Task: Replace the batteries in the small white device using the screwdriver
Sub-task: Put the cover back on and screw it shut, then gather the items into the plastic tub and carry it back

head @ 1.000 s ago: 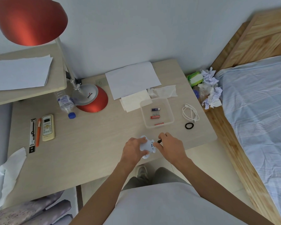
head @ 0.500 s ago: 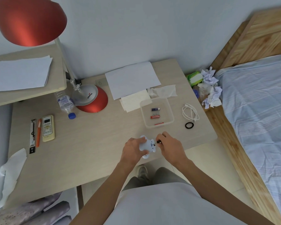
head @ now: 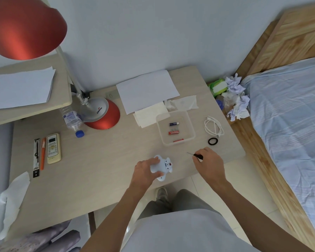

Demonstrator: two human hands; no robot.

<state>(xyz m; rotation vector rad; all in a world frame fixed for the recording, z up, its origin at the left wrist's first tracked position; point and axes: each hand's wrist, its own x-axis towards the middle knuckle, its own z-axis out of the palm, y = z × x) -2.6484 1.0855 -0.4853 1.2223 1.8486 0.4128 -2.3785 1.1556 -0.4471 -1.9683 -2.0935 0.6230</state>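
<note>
The small white device (head: 162, 167) lies near the desk's front edge, its open battery bay facing up on the right side. My left hand (head: 146, 170) grips it from the left. My right hand (head: 208, 163) holds a small black-handled screwdriver (head: 195, 155) to the right of the device; the thin metal tip points left and is clear of the device. A clear plastic tray (head: 191, 124) behind the hands holds three batteries: one dark blue (head: 174, 123) and two red (head: 173, 132).
A red desk lamp (head: 100, 113) stands at the back left with a water bottle (head: 73, 120) beside it. A remote (head: 53, 148), pens, tissue, papers (head: 145, 90), a white cable (head: 214, 127) and a black ring (head: 212, 141) lie around. The bed (head: 289, 115) is on the right.
My right hand has drawn the screwdriver away from the device, moving right and slightly back. My left hand keeps holding the device in place.
</note>
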